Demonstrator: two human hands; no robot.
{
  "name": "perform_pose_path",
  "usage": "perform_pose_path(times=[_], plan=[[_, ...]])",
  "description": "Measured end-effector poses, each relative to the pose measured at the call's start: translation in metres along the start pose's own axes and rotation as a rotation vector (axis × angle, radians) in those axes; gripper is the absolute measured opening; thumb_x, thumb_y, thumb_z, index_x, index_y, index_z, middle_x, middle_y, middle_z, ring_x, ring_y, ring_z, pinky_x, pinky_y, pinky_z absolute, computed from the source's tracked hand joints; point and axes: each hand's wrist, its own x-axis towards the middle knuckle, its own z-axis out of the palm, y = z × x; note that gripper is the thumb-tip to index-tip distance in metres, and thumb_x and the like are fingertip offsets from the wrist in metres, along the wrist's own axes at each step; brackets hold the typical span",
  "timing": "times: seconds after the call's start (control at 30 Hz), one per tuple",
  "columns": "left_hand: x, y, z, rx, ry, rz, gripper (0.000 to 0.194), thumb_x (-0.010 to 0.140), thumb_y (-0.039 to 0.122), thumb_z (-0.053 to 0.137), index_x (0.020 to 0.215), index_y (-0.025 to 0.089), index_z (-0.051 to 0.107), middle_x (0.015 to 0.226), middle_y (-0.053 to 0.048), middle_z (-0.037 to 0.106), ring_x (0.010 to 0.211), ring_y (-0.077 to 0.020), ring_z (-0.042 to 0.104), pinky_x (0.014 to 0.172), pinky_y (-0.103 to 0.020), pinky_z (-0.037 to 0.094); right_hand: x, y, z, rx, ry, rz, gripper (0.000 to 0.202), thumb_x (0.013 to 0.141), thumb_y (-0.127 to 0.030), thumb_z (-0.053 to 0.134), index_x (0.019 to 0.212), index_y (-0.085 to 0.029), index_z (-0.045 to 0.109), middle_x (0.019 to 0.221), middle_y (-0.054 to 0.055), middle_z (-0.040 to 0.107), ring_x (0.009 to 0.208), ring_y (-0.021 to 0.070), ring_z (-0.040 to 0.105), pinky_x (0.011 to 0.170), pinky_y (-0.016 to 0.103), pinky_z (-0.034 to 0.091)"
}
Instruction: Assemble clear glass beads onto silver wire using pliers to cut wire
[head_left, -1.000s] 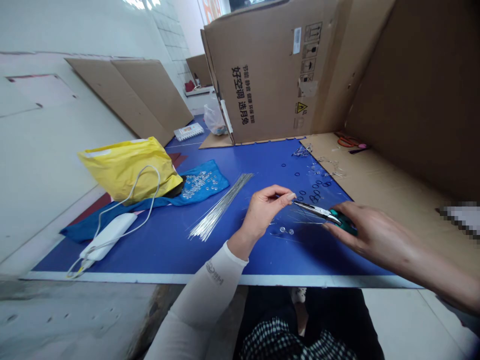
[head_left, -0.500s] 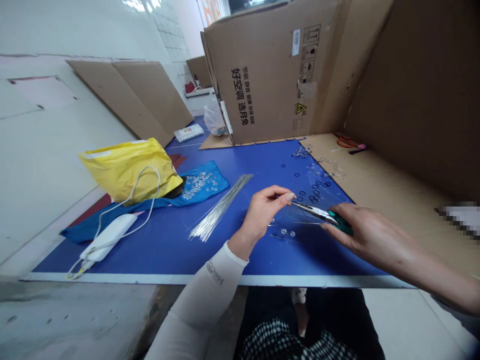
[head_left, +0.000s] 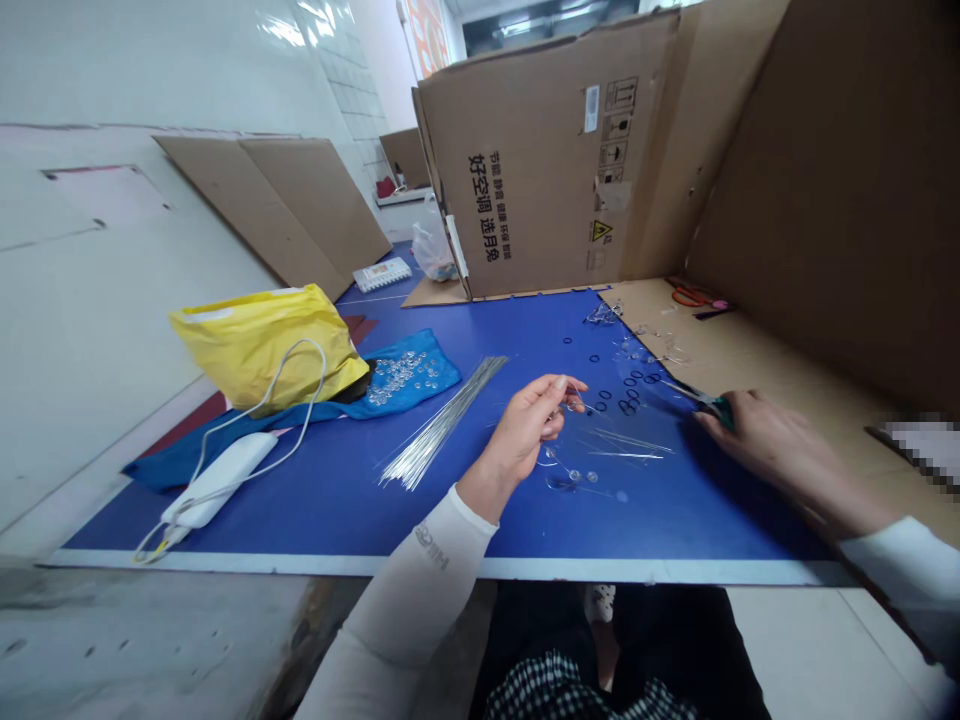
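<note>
Evidently, green-handled pliers (head_left: 707, 402) are gripped by the handle in the right hand (head_left: 757, 435) near the black rings (head_left: 631, 394), so the nose is left free. Fine wire (head_left: 580, 395) is apparently pinched by the left hand (head_left: 529, 418), its fingertips closed. Clear beads (head_left: 399, 376) are laid on blue cloth (head_left: 448, 372), presumably to prevent rolling.

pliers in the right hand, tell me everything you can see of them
The pliers have a slim, silvery, metal-looking nose and green grips, largely hidden by the right hand that holds them. The nose points left and away from the person, by the edge where the blue tabletop meets the flat cardboard. Blur leaves it unclear whether the jaws are open.
</note>
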Motion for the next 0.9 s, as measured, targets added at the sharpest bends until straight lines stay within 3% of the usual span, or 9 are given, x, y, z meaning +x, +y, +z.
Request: perform_pose_path(times=[0.13,0.23,0.3,0.37,0.47,0.6,0.77,0.9], plan=[[0.001,-0.002,-0.001,-0.002,-0.019,0.003,0.032,0.093,0.048,0.060,0.099,0.018,0.070,0.086,-0.004,0.061,0.049,-0.0031,0.028,0.046,-0.025,0.016,0.003,0.018,0.008,-0.110,0.020,-0.032,0.052,0.097,-0.055,0.040,0.079,-0.014,0.066,0.077,0.023,0.065,0.062,0.0279,0.062,0.055,0.038,0.037],[0.001,-0.003,-0.001,-0.002,-0.035,0.012,0.033,0.094,0.048,0.059,0.099,0.017,0.070,0.086,-0.004,0.061,0.050,-0.0030,0.030,0.046,-0.024,0.016,0.006,0.013,0.003,-0.090,0.055,-0.038,0.051,0.097,-0.055,0.043,0.090,-0.012,0.071,0.089,0.025,0.068,0.074,0.0327,0.066,0.060,0.040,0.040],[0.000,-0.004,0.000,0.004,-0.047,0.015,0.034,0.095,0.049,0.058,0.102,0.017,0.069,0.086,-0.004,0.061,0.050,-0.0029,0.031,0.047,-0.024,0.017,0.009,-0.005,-0.004,0.039,0.064,-0.066,0.046,0.096,-0.051,0.046,0.102,-0.013,0.072,0.103,0.024,0.069,0.091,0.0362,0.067,0.069,0.043,0.045],[-0.001,-0.005,0.001,0.011,-0.056,0.023,0.035,0.095,0.050,0.057,0.104,0.018,0.067,0.086,-0.005,0.062,0.051,-0.0029,0.031,0.047,-0.023,0.018,0.013,-0.032,-0.013,0.315,0.068,-0.078,0.038,0.097,-0.044,0.047,0.106,-0.018,0.073,0.111,0.018,0.071,0.101,0.0321,0.067,0.083,0.043,0.048],[-0.001,-0.006,0.003,0.027,-0.052,0.030,0.035,0.096,0.049,0.055,0.108,0.017,0.064,0.084,-0.005,0.063,0.051,-0.0033,0.033,0.048,-0.022,0.019,0.022,-0.081,-0.021,0.718,0.021,-0.062,0.031,0.092,-0.046,0.055,0.095,-0.022,0.076,0.100,0.009,0.076,0.094,0.0257,0.070,0.086,0.040,0.051],[0.000,-0.008,0.004,0.026,-0.030,0.035,0.035,0.097,0.048,0.053,0.107,0.016,0.060,0.080,-0.004,0.063,0.051,-0.0043,0.035,0.048,-0.022,0.019,0.033,-0.124,-0.021,1.041,-0.037,-0.057,0.031,0.082,-0.049,0.064,0.085,-0.021,0.076,0.090,0.008,0.077,0.085,0.0236,0.070,0.081,0.038,0.052],[0.002,-0.009,0.004,0.014,0.015,0.015,0.034,0.093,0.049,0.056,0.101,0.017,0.055,0.078,-0.004,0.062,0.051,-0.0050,0.037,0.047,-0.022,0.018,0.036,-0.135,-0.017,1.280,-0.185,-0.016,0.028,0.075,-0.048,0.072,0.076,-0.020,0.071,0.077,0.005,0.074,0.074,0.0192,0.066,0.076,0.035,0.052],[0.002,-0.007,0.002,0.029,-0.003,0.005,0.029,0.089,0.044,0.063,0.094,0.017,0.055,0.078,-0.001,0.061,0.050,-0.0041,0.035,0.047,-0.022,0.018,0.034,-0.132,-0.017,1.357,-0.183,0.012,0.026,0.072,-0.045,0.073,0.072,-0.020,0.068,0.074,0.004,0.071,0.069,0.0164,0.061,0.070,0.031,0.049]])
